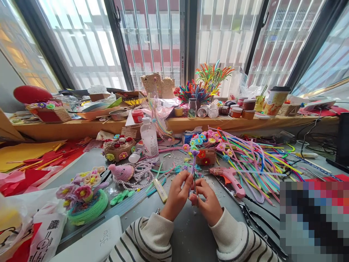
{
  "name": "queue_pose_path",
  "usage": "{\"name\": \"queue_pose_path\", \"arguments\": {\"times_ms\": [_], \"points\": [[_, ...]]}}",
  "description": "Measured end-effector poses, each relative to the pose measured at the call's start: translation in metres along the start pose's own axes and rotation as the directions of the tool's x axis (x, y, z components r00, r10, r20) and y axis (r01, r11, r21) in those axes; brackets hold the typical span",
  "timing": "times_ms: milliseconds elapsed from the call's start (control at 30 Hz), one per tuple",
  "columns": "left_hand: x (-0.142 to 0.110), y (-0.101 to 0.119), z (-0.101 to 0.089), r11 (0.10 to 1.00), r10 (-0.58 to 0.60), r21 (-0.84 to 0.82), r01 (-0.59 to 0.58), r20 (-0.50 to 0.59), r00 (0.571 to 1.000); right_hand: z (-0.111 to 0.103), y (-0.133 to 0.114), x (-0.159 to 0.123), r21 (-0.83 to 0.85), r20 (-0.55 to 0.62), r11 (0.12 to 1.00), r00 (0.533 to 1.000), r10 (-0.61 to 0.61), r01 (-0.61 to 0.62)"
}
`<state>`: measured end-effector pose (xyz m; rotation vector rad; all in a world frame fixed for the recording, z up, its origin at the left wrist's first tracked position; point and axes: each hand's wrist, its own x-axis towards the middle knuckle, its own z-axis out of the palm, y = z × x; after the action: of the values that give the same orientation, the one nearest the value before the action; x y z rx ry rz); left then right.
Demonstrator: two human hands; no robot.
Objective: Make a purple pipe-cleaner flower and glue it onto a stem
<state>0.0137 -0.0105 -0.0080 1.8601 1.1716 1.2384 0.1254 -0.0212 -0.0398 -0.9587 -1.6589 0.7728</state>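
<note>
My left hand point(180, 193) is closed, thumb and fingers pinching a fuzzy purple pipe cleaner point(193, 162) that stands upright. My right hand point(206, 201) is closed beside it, fingers curled round what look like small scissors point(194, 187), their narrow blades pointing up along the pipe cleaner. The fingers hide most of the handles. Just behind my hands lie small teal and purple fuzzy pieces. Beyond them stands a twine-wrapped box point(205, 155) with pipe-cleaner flowers; the purple stem overlaps its left side in view.
A pink glue gun point(229, 179) lies at right, before a heap of pipe cleaners point(253, 160). To the left are a plastic bottle point(149, 140), a pink crocheted piece point(124, 171), a green flower pot point(88, 207) and a white power bank point(92, 242). Jars line the windowsill.
</note>
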Motion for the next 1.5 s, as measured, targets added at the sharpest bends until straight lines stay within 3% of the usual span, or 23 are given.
{"name": "queue_pose_path", "arguments": {"times_ms": [233,800,1067,1200,1500], "points": [[-0.0011,-0.0018,-0.0001,1.000,-0.010,0.014,0.010,-0.003,1.000,0.0012,-0.0037,-0.0014,-0.027,0.083,0.999,0.996,0.030,-0.028],[-0.0018,0.0002,0.0003,1.000,0.018,0.007,-0.018,-0.030,0.999,-0.0008,-0.0029,0.0002,-0.046,-0.044,0.999,0.999,-0.024,0.022],[-0.0019,0.0013,-0.0001,1.000,0.013,0.002,-0.013,0.024,1.000,0.0001,-0.0029,-0.0006,-0.011,0.019,1.000,0.999,-0.026,0.026],[-0.0019,0.0007,0.0008,1.000,0.005,-0.002,-0.005,0.002,1.000,0.0010,-0.0021,-0.0010,-0.033,0.042,0.999,0.999,-0.005,0.007],[-0.0020,0.0018,-0.0002,0.999,0.034,0.007,-0.034,0.034,0.999,0.0001,-0.0053,-0.0004,-0.041,0.034,0.999,0.999,-0.013,0.014]]}}
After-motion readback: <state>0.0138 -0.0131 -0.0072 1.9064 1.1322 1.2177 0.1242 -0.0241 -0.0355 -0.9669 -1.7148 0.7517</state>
